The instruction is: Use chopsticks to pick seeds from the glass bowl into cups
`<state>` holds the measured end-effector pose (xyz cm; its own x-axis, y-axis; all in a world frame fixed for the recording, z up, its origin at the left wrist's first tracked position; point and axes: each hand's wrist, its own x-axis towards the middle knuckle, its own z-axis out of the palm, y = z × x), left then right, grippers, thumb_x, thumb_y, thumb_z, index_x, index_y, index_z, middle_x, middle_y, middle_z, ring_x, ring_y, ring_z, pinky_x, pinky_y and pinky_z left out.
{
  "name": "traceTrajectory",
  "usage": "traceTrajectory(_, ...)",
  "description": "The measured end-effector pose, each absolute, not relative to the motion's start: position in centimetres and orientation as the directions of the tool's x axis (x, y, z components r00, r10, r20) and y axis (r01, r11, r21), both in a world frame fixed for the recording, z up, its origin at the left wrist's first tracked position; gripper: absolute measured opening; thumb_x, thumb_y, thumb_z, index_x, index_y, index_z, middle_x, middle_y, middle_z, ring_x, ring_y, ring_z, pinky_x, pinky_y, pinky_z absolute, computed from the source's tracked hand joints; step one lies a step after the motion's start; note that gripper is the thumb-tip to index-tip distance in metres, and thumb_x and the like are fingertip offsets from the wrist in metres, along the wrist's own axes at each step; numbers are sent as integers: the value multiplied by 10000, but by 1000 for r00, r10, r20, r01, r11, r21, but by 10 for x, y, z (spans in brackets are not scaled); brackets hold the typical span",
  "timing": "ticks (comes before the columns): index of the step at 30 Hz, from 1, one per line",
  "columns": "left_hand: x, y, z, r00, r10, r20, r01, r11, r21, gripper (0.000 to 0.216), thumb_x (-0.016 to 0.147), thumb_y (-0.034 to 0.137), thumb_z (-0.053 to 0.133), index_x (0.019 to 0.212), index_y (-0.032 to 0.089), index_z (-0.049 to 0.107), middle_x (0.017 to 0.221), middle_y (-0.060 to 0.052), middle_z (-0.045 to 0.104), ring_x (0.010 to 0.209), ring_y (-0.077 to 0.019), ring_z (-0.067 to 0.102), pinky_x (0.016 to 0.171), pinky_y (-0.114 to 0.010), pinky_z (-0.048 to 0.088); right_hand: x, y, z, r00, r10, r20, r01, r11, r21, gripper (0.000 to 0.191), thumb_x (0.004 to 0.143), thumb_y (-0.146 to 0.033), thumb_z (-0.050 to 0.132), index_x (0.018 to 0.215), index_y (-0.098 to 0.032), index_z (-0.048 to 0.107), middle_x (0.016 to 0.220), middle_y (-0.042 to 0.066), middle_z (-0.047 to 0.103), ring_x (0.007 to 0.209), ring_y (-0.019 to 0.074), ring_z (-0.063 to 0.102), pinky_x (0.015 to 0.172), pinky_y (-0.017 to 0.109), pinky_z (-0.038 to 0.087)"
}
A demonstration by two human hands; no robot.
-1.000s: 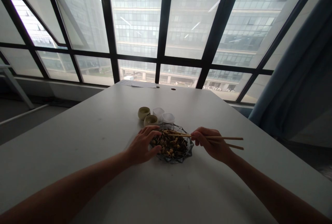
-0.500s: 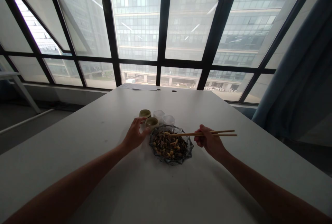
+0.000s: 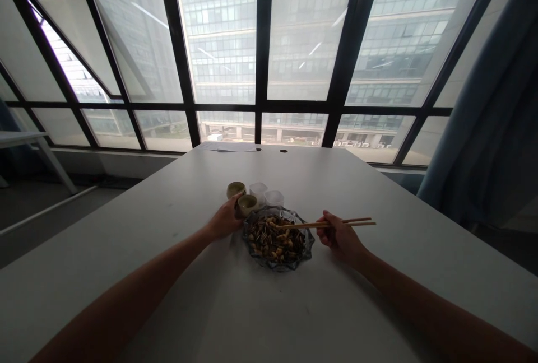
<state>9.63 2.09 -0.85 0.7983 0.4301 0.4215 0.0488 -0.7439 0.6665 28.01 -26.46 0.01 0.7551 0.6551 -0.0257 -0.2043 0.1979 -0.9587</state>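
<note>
My left hand (image 3: pixel 226 220) is closed around the left side of the nearer green cup (image 3: pixel 247 203), which stands against the glass bowl's upper left rim. A second green cup (image 3: pixel 236 189) is just behind it. The scalloped glass bowl (image 3: pixel 310 251) holds a mix of striped sunflower seeds and pale brown, peanut-like pieces (image 3: pixel 277 240). My right hand (image 3: pixel 341 238), at the bowl's right, grips a pair of wooden chopsticks (image 3: pixel 309 224). Their tips reach over the seeds; whether they pinch a piece is too small to tell.
Two clear plastic cups, one at the back (image 3: pixel 258 192) and one nearer the bowl (image 3: pixel 274 199), stand right of the green cups. White paper (image 3: pixel 237 147) lies at the far end of the white table (image 3: pixel 269 318). Windows rise beyond; a blue curtain (image 3: pixel 474 144) hangs at right.
My left hand's fingers have closed in around the nearer green cup. The chopsticks in my right hand have shifted slightly, their tips a little to the right. The camera view has tilted a bit.
</note>
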Motion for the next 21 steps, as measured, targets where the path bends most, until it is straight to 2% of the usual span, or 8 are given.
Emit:
traceTrajectory(3,101,20,-10,781,447,437,59,-749,660,783,659,329,795,1365,128,522,1351,-192,629,1254,-365,601,1095,-518,459,280,-264,1,755,655,-40,-219,194,-956,449,649,-562,822,624,-158,629,486,32,603,370,101,484,329,206,348)
traceTrajectory(7,101,21,-13,749,459,478,51,-759,649,699,664,327,803,1294,151,558,1268,-164,663,1166,-338,643,1020,-491,513,280,-265,1,756,653,-51,-237,199,-951,458,631,-564,839,621,-156,632,482,27,598,369,94,475,331,201,338)
traceTrajectory(12,96,22,-20,676,431,597,-24,-797,603,662,687,282,800,1278,165,526,1262,-140,630,1122,-277,651,938,-415,555,281,-266,-1,745,666,-42,-230,197,-953,446,664,-552,828,625,-154,631,499,30,610,371,91,480,340,203,352)
traceTrajectory(17,98,26,-27,597,369,713,-77,-858,508,659,687,215,807,1272,193,504,1278,-137,595,1134,-273,636,945,-432,552,282,-265,-4,747,663,-48,-251,215,-944,441,655,-532,844,618,-148,631,493,29,602,383,88,484,348,195,357)
traceTrajectory(21,100,29,-31,576,358,735,-79,-871,485,678,679,191,807,1281,201,496,1304,-144,581,1167,-288,618,942,-443,558,281,-265,-3,751,656,-73,-283,221,-933,440,625,-522,872,611,-146,643,488,28,599,394,85,488,356,185,361)
